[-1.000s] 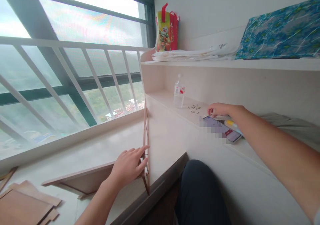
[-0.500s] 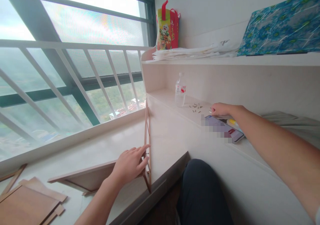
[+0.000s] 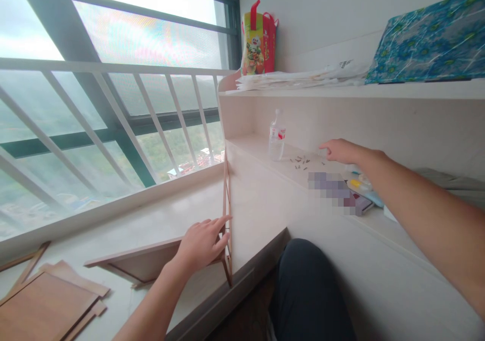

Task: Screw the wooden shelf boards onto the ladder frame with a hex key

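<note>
Left hand (image 3: 200, 242) steadies wooden frame (image 3: 226, 220) (upright); right hand (image 3: 339, 150) near screws (image 3: 301, 162).

The right hand (image 3: 341, 151) has lifted off the phone (image 3: 341, 193) and shifted toward the scattered screws (image 3: 301, 161).

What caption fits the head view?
Left hand steadies an upright wooden panel; right hand reaches near small screws on the shelf.

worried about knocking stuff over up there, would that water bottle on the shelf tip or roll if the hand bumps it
The bottle stands upright, tall and narrow, so a nudge near its cap would probably tip it. It looks like thin clear plastic and likely light, though how full it is can't be told. Being round, it might roll along the shelf toward the screws, close to the right hand.
</note>
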Action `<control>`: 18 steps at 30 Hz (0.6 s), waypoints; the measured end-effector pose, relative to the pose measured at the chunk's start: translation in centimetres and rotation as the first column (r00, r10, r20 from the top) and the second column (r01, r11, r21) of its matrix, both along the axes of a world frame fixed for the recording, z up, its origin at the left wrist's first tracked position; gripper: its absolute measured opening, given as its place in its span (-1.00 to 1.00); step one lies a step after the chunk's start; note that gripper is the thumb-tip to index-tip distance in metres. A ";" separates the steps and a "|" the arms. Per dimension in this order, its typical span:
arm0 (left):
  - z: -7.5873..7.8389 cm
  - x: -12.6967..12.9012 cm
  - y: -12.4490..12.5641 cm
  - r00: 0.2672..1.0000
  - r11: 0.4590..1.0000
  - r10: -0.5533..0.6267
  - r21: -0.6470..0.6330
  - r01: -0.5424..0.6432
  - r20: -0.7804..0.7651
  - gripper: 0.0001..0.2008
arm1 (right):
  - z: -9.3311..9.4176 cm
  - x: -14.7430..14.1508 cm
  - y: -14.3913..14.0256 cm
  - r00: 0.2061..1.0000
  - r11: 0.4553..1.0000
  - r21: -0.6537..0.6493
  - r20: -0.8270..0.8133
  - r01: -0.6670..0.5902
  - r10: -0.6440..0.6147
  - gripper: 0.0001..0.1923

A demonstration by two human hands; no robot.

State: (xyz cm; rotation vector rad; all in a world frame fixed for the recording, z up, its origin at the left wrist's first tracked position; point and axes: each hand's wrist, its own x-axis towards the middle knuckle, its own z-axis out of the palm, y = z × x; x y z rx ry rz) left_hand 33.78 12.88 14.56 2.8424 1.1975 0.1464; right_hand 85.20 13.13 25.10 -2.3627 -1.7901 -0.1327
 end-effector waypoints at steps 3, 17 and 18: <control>0.1 0.1 -0.1 1.000 1.000 0.008 -0.002 -0.008 -0.003 -0.51 | 2.5 -5.2 -1.6 0.997 0.992 0.117 -0.057 -0.048 0.055 -0.33; 0.1 0.3 -0.7 1.000 1.000 0.004 0.019 -0.004 -0.019 -0.54 | -10.1 -26.6 -6.5 0.093 0.706 0.685 -0.703 -0.180 0.705 -0.70; 0.0 0.4 -0.7 1.000 1.000 0.008 0.020 -0.008 -0.021 -0.54 | -11.8 -27.3 -6.1 0.026 0.715 0.682 -0.721 -0.156 0.693 -0.71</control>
